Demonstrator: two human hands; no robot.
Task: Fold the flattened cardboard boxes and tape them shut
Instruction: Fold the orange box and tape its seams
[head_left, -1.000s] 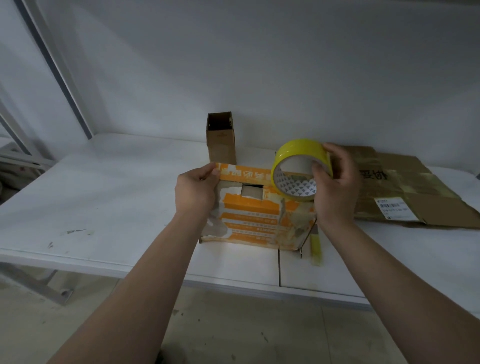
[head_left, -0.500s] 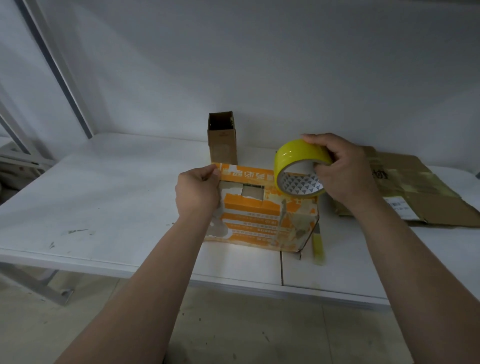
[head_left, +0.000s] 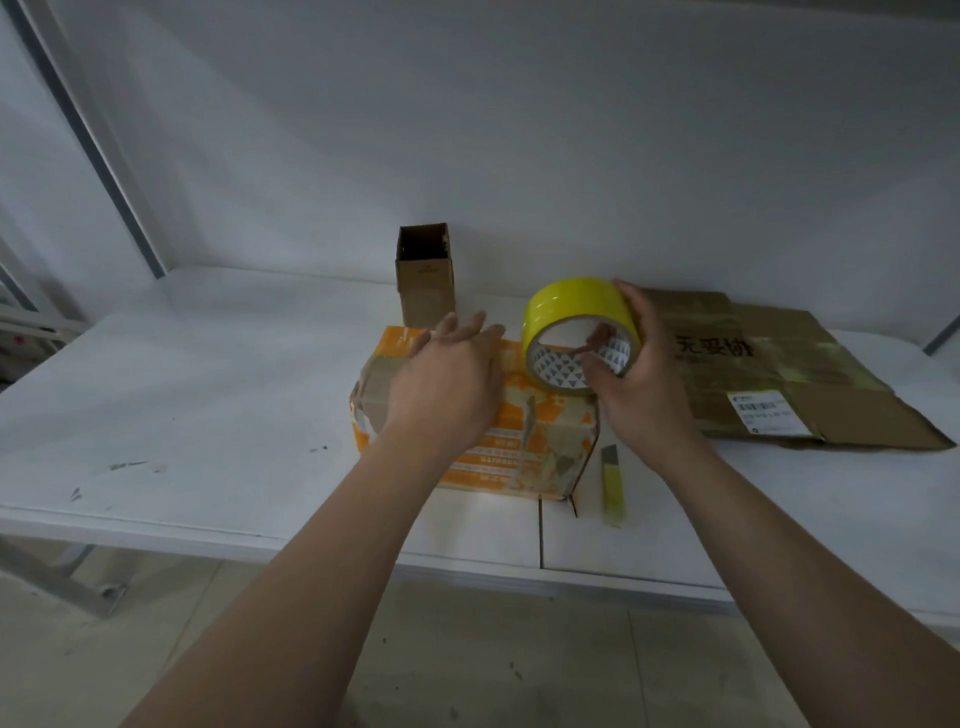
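Head view looks down on my left hand, fingers straight and relaxed, lying flat on top of the orange box, which stands folded up near the front edge of the white table. My right hand grasps the yellow tape roll, fingers curled round its rim and into the core, holding it on edge over the box's far right corner; I cannot tell whether it touches. A yellow utility knife lies just right of the box. Flattened cardboard lies further right, and a small open brown box stands upright behind.
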